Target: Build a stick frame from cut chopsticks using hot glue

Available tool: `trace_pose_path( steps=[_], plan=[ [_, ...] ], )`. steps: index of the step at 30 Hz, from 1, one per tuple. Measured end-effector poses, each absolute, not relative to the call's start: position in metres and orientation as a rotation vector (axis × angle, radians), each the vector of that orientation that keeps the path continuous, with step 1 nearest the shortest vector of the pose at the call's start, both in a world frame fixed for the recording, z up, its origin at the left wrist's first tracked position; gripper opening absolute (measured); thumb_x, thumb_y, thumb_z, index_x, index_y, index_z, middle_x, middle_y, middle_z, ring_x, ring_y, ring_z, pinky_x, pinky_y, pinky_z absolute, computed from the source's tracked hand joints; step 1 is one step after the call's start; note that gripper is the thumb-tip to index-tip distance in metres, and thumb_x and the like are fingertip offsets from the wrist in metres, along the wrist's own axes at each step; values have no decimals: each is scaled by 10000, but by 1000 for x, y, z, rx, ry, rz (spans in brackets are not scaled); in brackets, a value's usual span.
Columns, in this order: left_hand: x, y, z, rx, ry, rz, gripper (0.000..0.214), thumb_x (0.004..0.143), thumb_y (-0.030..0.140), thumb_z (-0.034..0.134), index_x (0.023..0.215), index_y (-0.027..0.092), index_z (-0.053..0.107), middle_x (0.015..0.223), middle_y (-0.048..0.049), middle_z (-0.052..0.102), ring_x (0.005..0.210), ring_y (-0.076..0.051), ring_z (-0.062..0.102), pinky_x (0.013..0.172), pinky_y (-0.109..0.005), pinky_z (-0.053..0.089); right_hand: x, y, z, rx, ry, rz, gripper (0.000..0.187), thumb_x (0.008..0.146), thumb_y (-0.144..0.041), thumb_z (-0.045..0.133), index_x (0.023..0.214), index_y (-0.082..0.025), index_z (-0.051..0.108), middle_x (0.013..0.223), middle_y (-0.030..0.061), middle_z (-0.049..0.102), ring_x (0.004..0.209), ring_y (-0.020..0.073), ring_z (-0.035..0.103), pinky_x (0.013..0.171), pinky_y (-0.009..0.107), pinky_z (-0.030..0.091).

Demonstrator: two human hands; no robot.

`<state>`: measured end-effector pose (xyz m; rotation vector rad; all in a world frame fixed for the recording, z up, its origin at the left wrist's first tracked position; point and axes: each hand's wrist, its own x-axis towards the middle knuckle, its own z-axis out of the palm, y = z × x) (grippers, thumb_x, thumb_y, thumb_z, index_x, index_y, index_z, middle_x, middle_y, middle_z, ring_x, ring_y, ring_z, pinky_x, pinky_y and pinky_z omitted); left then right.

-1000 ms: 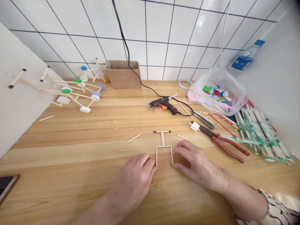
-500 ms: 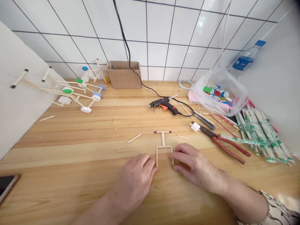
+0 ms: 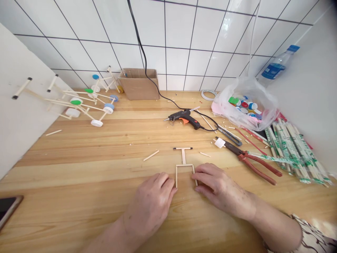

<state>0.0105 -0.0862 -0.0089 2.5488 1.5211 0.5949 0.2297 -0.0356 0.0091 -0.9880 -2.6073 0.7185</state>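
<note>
A small frame of wooden sticks (image 3: 184, 165) lies on the wooden tabletop, a T with black-tipped crossbar joined to an open-ended U. My left hand (image 3: 151, 200) is closed, thumb and fingers pinching the lower part of the left side stick (image 3: 176, 176). Thumb and fingertips of my right hand (image 3: 218, 186) close around the right side stick (image 3: 195, 174), which slants outward at its lower end. Short loose sticks lie on either side of the T, one at left (image 3: 151, 155) and one at right (image 3: 204, 154).
Behind the frame lies a black glue gun (image 3: 184, 117) with its cord. Pliers (image 3: 249, 158), a cutter knife (image 3: 230, 135) and wrapped chopsticks (image 3: 295, 151) are at right, below a bag of bottle caps (image 3: 244, 105). Stick models with cap wheels (image 3: 86, 102), a cardboard box (image 3: 139, 86) and a phone (image 3: 9, 209) are leftward.
The lower end of the right side stick has shifted slightly right, so it now slants outward, with my right hand's fingers on it. My left hand has barely moved.
</note>
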Motion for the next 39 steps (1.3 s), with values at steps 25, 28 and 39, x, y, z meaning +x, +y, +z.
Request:
trace_pose_path(
  steps=[25, 28, 39],
  plan=[
    [11, -86, -9, 2524, 1497, 603, 167, 896, 125, 459, 781, 172, 571, 726, -24, 579, 641, -191, 556, 578, -314, 470, 231, -36, 4, -946, -2567, 713, 168, 829, -66, 552, 962, -142, 622, 931, 98, 611, 849, 215, 556, 741, 355, 502],
    [11, -86, -9, 2530, 1497, 613, 170, 896, 125, 457, 780, 171, 572, 724, -25, 580, 640, -192, 557, 572, -311, 467, 231, -36, 4, -949, -2565, 713, 171, 830, -65, 549, 966, -142, 618, 939, 100, 610, 858, 217, 556, 748, 360, 502],
    [11, -87, -10, 2535, 1504, 625, 198, 910, 129, 426, 783, 174, 571, 723, -23, 580, 632, -183, 554, 574, -302, 457, 231, -36, 2, -955, -2547, 713, 164, 837, -67, 531, 956, -140, 618, 928, 99, 606, 854, 211, 557, 752, 355, 505]
  ],
)
